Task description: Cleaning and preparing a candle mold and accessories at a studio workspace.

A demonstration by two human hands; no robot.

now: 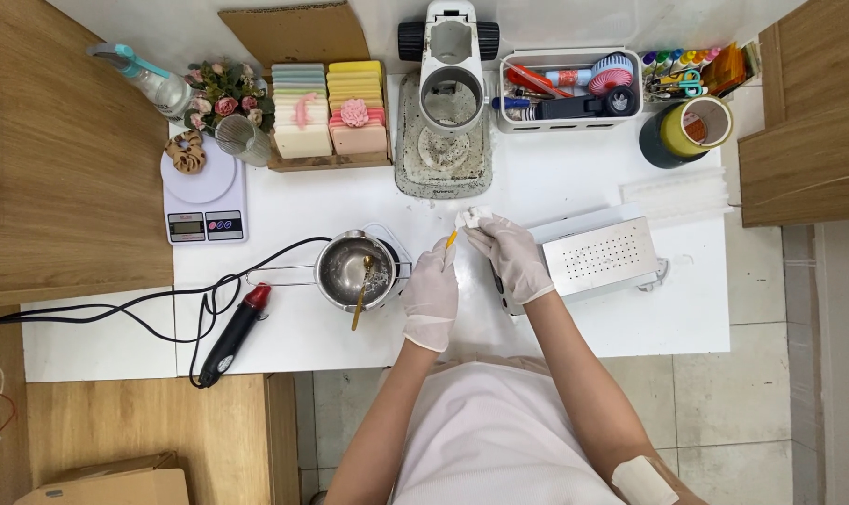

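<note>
Both my hands wear white gloves and meet over the white table (630, 318). My left hand (432, 290) grips a thin tool with an orange tip (452, 239), pointed up and right. My right hand (513, 257) pinches a small white crumpled piece (474, 217) against that tip. Just left of my left hand sits a small metal pot (336, 271) with a long wire handle and a gold spoon (362, 292) resting in it.
A perforated metal box (600, 254) lies right of my right hand. Behind stand a white press-like machine (448, 103), a tray of pastel bars (329, 108), a kitchen scale (205, 192), a tool bin (569, 89) and tape rolls (691, 129). A black-and-red heat gun (233, 332) lies left.
</note>
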